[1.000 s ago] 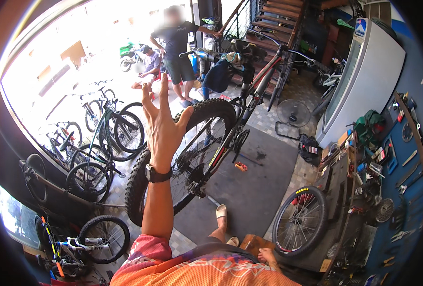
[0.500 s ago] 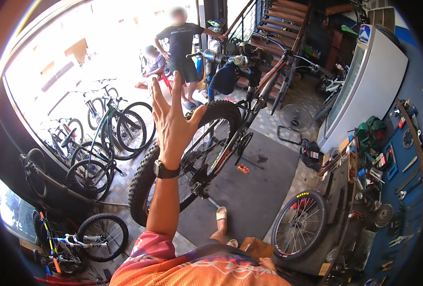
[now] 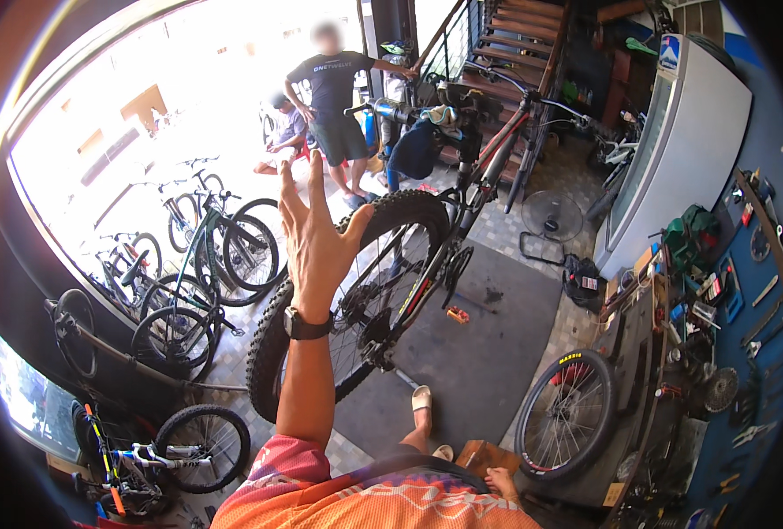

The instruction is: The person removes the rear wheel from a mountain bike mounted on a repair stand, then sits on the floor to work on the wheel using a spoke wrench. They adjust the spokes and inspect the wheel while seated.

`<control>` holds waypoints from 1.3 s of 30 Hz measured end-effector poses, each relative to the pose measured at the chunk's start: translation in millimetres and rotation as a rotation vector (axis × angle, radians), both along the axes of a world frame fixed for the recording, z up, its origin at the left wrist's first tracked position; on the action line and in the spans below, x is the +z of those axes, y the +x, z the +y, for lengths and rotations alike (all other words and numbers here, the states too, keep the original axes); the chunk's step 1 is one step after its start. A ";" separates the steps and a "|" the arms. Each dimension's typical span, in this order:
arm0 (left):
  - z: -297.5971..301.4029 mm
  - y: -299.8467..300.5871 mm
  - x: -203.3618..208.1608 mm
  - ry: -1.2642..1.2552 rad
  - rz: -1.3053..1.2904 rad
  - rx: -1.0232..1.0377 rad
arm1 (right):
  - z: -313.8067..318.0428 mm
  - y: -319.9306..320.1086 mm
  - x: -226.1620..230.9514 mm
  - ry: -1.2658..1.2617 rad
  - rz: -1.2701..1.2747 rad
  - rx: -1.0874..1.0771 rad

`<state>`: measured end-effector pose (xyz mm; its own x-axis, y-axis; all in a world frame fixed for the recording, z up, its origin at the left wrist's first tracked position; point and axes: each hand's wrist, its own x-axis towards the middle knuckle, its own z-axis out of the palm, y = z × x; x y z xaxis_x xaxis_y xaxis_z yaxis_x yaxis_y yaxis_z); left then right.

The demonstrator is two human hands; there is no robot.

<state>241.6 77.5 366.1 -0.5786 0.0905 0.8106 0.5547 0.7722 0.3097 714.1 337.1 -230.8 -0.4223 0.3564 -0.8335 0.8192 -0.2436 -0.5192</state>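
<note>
My left hand (image 3: 319,256) is raised with its fingers spread and nothing in it, a dark watch (image 3: 306,324) on its wrist. From this view it overlaps the knobby rear tyre (image 3: 268,348) of a mountain bike (image 3: 497,163) held up on a blue repair stand (image 3: 392,167); whether the hand touches the tyre cannot be told. Low down, beside my body, my right hand (image 3: 502,484) shows only in part, near a small wooden box (image 3: 480,460). Its fingers are too small and partly hidden to read.
Several bikes (image 3: 202,256) stand left, near two people (image 3: 334,106) by the opening. A loose wheel (image 3: 566,414) leans against the bench on the right, below a blue tool board (image 3: 766,300). A fan (image 3: 550,219) and a white fridge (image 3: 696,150) stand farther back. A dark mat (image 3: 488,353) lies underfoot.
The whole view has shifted slightly. My left hand stays raised with fingers spread, a little lower in the picture. More of my right hand shows beside the wooden box.
</note>
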 end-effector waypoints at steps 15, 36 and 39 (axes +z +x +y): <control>-8.1 10.5 -2.3 0.135 0.031 -0.031 | 2.7 29.4 17.1 0.034 -0.003 0.112; 68.8 238.7 -98.1 0.541 -0.706 -1.332 | 57.5 27.2 70.1 0.097 -0.065 0.093; 28.1 250.1 -103.6 0.154 -0.682 -1.592 | 54.0 29.1 62.6 0.113 -0.124 0.110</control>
